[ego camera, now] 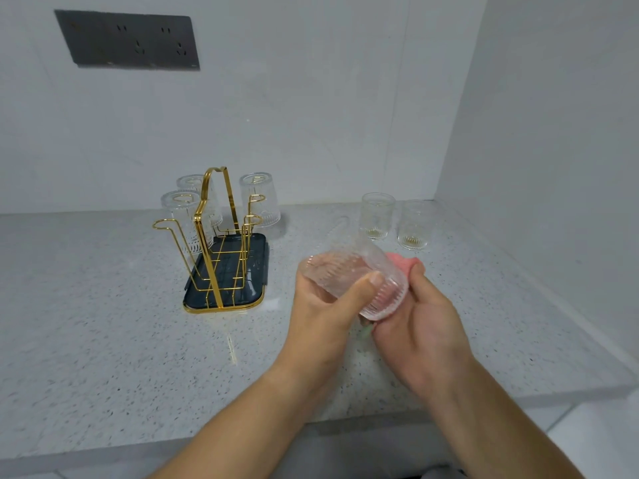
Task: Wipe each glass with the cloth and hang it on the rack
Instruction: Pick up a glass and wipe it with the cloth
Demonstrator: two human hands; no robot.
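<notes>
A ribbed clear glass [349, 274] lies tilted on its side above the counter, gripped by my left hand [325, 312] with the thumb across its wall. My right hand [420, 326] presses a pink cloth [401, 262] against the glass's right end; most of the cloth is hidden behind the glass and my fingers. To the left stands a gold wire rack [218, 236] on a dark tray [256, 292]. Three glasses hang upside down on it: front left [179, 219], back left [192, 183] and back right [259, 198]. Two upright glasses [377, 216] [413, 224] wait at the back right.
The speckled grey counter [103, 323] ends in a front edge below my forearms. White walls close the back and the right side. A dark socket panel [131, 39] sits high on the back wall. The rack's front left hook [166, 224] carries no glass.
</notes>
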